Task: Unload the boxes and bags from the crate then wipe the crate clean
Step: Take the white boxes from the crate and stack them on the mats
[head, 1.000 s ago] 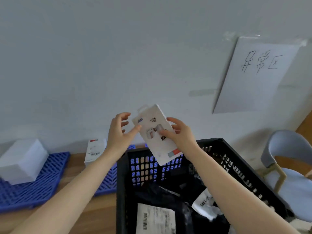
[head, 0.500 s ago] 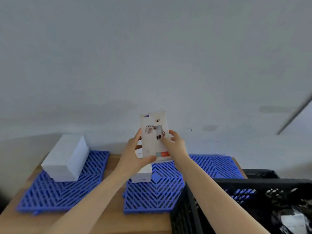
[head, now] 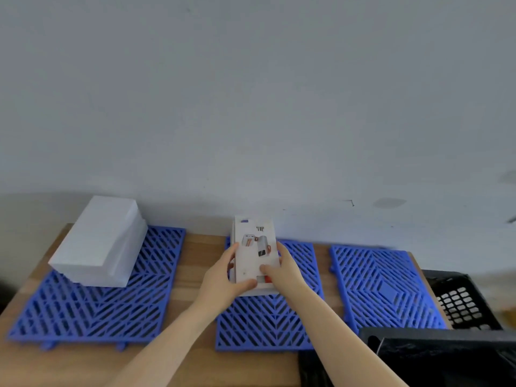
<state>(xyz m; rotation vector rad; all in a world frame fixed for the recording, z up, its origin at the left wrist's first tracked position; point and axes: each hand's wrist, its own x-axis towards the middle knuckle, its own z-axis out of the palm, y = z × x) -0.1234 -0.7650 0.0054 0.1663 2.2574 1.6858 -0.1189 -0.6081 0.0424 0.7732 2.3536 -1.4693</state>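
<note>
There's the flat white box [head: 255,255], product photo on its face, lying lengthwise over the middle blue mat [head: 265,317], left hand [head: 223,277] and right hand [head: 284,270] pinching its near end. The plain white box [head: 97,244] sits well left of that mat, the black latticed crate [head: 435,335] right of it.

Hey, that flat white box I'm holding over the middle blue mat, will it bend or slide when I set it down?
The flat white box probably stays stiff: its edges look straight between the left hand and right hand. Likely light, since thumbs and fingers alone hold it. The ribbed blue mat should curb sliding.
</note>
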